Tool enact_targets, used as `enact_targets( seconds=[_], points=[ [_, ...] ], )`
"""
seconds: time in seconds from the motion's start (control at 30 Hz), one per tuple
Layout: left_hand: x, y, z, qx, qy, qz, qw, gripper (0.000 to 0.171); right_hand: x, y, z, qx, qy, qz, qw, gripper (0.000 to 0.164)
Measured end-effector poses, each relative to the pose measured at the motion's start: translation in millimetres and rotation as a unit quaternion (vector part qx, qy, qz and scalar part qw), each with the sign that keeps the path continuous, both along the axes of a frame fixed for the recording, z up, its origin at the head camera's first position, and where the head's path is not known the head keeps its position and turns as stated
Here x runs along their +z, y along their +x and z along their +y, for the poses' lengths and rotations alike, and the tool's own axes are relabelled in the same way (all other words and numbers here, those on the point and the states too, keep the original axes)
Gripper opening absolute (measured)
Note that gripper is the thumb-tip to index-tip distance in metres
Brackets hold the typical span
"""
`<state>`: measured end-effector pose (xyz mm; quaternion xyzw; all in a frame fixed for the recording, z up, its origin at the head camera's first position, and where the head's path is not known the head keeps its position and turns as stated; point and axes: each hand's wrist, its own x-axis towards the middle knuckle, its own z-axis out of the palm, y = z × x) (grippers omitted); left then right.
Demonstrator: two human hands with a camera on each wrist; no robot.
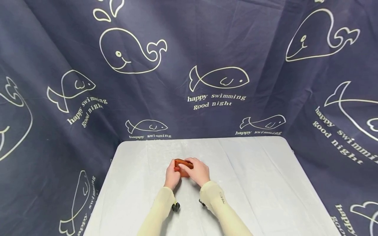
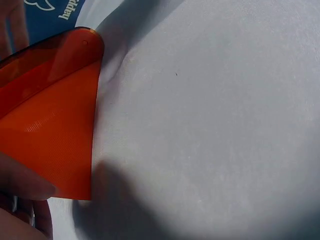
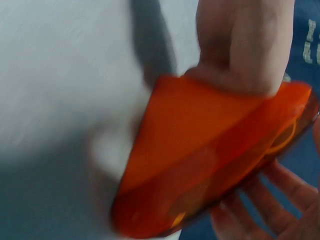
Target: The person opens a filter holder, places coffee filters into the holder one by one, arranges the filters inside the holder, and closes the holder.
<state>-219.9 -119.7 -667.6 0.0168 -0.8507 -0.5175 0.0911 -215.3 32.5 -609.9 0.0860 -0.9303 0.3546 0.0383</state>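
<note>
An orange wedge-shaped plastic piece [image 1: 184, 172] is held between both hands above the table. Its flat face is bright orange, and its curved edge, darker and see-through, shows in the left wrist view on the piece [image 2: 55, 135]. The left hand [image 1: 172, 176] grips its left end. Over the right part, the right hand [image 1: 200, 171] holds on, thumb across the front and fingers along the top. In the right wrist view the piece [image 3: 195, 145] is tilted and blurred; fingers show beyond its curved edge. What kind of object it is I cannot tell.
A white-covered table [image 1: 251, 183] with rounded corners lies beneath the hands. Dark blue curtains [image 1: 177, 42] printed with whales, fish and lettering surround it at the back and sides. Small black parts [image 1: 176, 206] sit at the sleeves' wrists.
</note>
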Motion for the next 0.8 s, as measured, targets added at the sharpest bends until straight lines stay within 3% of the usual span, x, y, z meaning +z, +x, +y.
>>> enact_targets(
  seconds=[0.2, 0.37, 0.53, 0.8],
  points=[
    [3.0, 2.8, -1, 0.012, -0.006, -0.029, 0.9995, 0.047, -19.6, -0.8, 33, 0.041, -0.004, -0.023, 0.999, 0.044],
    [4.6, 2.4, -1, 0.016, 0.001, -0.040, 0.9991, 0.044, -29.7, -0.7, 53, 0.063, -0.029, -0.013, 0.998, 0.042],
    [6.3, 2.7, 0, 0.016, 0.000, -0.040, 0.9991, 0.043, -36.0, -2.4, 61, 0.080, -0.019, 0.001, 0.997, 0.043],
    [9.5, 5.6, 5, 0.020, -0.011, -0.048, 0.9986, 0.038, -38.3, -2.0, 61, 0.075, -0.023, 0.009, 0.997, 0.043]
  ],
)
